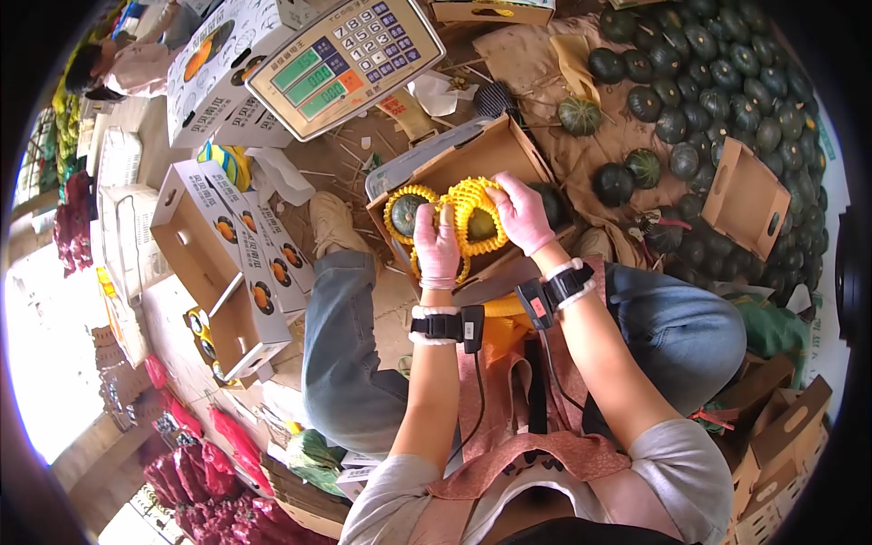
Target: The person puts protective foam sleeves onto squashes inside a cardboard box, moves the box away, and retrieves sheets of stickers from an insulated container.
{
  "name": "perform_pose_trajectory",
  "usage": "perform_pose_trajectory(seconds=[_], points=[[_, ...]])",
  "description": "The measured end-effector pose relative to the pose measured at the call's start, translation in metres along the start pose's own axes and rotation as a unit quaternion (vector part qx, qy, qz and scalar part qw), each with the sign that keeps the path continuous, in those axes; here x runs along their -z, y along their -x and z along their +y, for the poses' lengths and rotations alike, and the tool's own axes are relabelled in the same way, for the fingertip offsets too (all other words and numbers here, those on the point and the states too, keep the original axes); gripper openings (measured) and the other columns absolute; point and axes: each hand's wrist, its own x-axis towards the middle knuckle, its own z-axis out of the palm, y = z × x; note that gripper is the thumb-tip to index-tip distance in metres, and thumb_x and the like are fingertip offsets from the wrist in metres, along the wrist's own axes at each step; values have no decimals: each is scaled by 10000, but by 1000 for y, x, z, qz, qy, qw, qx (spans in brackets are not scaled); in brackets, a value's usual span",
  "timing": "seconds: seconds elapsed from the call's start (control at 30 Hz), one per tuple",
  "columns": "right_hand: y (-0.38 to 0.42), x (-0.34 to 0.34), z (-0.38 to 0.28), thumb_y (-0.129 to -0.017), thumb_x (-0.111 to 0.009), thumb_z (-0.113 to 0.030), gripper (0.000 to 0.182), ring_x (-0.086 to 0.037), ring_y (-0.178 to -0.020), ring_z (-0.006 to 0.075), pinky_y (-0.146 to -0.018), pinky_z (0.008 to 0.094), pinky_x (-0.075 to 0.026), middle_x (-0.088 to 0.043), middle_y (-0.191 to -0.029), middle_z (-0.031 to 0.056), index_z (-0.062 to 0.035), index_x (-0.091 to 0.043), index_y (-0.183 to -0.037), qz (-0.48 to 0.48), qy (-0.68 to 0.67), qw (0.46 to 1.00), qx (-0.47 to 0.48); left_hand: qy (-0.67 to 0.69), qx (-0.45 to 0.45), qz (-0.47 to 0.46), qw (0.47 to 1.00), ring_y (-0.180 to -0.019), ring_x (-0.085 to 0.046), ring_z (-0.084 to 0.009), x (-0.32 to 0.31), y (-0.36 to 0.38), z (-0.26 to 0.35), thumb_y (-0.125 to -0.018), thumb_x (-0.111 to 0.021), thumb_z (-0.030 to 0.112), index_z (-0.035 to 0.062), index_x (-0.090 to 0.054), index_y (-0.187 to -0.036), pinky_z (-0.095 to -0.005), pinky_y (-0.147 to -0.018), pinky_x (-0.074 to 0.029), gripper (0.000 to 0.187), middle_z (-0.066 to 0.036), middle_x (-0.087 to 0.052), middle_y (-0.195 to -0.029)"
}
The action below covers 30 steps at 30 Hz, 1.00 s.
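My left hand point(437, 249) and my right hand point(525, 220), both in thin pinkish gloves, have their fingers closed on a yellow foam net sleeve point(468, 195). The sleeve is partly around a green pumpkin point(480, 225) between the hands, above an open cardboard box point(461, 163). To the left in that box sits another dark green pumpkin point(407, 216) with yellow netting around it. A bare dark pumpkin point(550, 203) lies on the right, partly hidden behind my right hand.
A digital scale point(350, 59) stands beyond the box. A large pile of dark pumpkins point(727, 82) fills the right side, with an empty carton point(747, 198) on it. Printed cartons point(222, 263) stand at left. Red net bags point(195, 481) lie at lower left.
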Motion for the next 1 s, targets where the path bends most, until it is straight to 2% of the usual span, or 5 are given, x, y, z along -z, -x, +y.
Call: perform_pose_trajectory(seconds=[0.1,0.3,0.37,0.6,1.0], points=[[-9,-8,11,-847,-594,-194,181,-583,-775,405,-630,403,-484,-601,-802,214,-50,-534,-937,11,24,996,-82,97,62,40,993,-657,-375,-45,-5,-13,-30,-898,-550,120,29,-515,-815,-210,-568,-337,129,51,-439,-699],[-16,-1,-1,-878,-517,-211,144,-574,-709,396,-577,469,-455,-599,-769,183,-96,-458,-942,-53,235,969,-60,-232,11,44,972,-681,-504,-365,0,-19,-8,-857,-559,90,32,-544,-926,-335,-672,-445,92,-174,-582,-785],[-20,4,-15,-878,-516,-222,147,-570,-699,392,-562,460,-455,-587,-769,172,-99,-452,-930,10,307,951,-25,-288,-115,115,944,-782,-551,-346,-1,-18,0,-842,-560,65,39,-541,-940,-358,-710,-454,103,-171,-581,-850],[19,15,-43,-757,-564,-65,371,-513,-938,331,-740,404,-486,-489,-1078,125,-150,-501,-1113,-141,276,950,40,-199,-149,-94,964,-1037,-507,-367,16,5,25,-762,-689,212,110,-526,-1217,-363,-861,-448,495,-229,-443,-1192],[6,15,-44,-776,-481,10,452,-575,-891,382,-759,419,-486,-482,-1121,193,-126,-481,-1207,-185,239,953,-36,-125,-69,-197,970,-1133,-462,-337,24,-3,10,-554,-815,200,15,-402,-1297,-368,-970,-378,871,-185,-478,-1198]])
